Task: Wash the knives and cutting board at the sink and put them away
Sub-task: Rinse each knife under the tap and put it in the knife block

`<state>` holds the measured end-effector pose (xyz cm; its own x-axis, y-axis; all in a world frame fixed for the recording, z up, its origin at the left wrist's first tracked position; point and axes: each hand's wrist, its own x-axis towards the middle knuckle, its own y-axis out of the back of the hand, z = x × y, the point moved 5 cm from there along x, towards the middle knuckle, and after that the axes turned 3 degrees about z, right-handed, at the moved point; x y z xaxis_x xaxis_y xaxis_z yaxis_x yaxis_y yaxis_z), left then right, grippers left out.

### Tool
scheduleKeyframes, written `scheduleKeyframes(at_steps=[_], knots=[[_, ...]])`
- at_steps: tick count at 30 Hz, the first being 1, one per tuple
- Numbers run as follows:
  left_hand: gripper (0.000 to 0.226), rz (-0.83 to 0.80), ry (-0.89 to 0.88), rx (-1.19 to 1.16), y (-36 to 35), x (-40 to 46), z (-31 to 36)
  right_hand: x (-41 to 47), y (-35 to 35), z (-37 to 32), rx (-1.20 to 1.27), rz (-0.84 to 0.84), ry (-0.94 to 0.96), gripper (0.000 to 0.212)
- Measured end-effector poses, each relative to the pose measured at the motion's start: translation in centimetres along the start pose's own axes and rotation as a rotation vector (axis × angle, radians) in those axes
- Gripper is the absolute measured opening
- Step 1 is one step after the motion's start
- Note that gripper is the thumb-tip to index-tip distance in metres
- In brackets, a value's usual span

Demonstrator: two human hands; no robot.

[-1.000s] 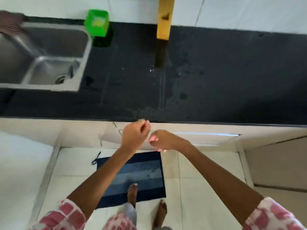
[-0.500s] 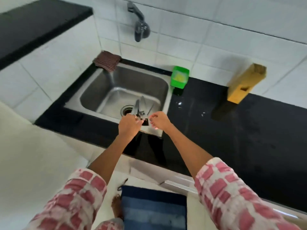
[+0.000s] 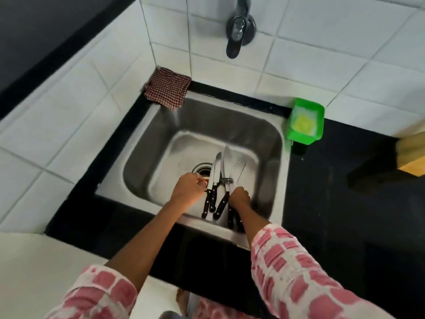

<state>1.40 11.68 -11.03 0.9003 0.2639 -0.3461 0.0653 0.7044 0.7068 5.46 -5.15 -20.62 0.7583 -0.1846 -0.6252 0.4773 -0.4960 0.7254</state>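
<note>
Right now the left hand (image 3: 187,191) is gripping the two leftmost knives (image 3: 212,180) near where blade meets handle, fingers curled round them, while the right hand (image 3: 239,198) is closing over the handles of the others at three o'clock of it. All the knives are fanning out over the stainless sink (image 3: 147,143), blades pointing to twelve o'clock above the drain (image 3: 202,169), black riveted handles hanging toward six o'clock. They are likely stiff, fairly light and slick when wet; taking them by the handles, edges turned away, looks safest. Exactly how many knives there are is hard to count where the blades overlap, and the right hand's fingers are hiding its grip. At two o'clock on the black tabletop (image 3: 345,203) a green soap tub (image 3: 305,122) is standing; what looks like the wooden cutting board (image 3: 411,155) is being cut off at the right edge. The tap (image 3: 239,28) is showing no water.
</note>
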Motion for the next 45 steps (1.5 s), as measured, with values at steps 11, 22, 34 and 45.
scheduleKeyframes(at_steps=[11, 22, 34, 45], knots=[[0.023, -0.196, 0.172, -0.145, -2.0, 5.4, 2.9, 1.3, 3.3, -0.7, -0.086, -0.122, 0.066, 0.034], [0.026, -0.187, 0.401, -0.653, 0.0, 6.3, 6.4, -5.7, 9.0, -7.8, 0.401, -0.435, 0.155, 0.015], [0.020, -0.165, 0.391, -0.749, 3.4, 6.0, 3.7, -6.2, 26.1, -22.6, 0.698, 0.573, 0.703, 0.032], [0.015, -0.182, 0.296, -0.850, 4.7, 6.8, 4.1, -6.3, 28.4, -24.5, 0.332, 0.786, 0.757, 0.018]])
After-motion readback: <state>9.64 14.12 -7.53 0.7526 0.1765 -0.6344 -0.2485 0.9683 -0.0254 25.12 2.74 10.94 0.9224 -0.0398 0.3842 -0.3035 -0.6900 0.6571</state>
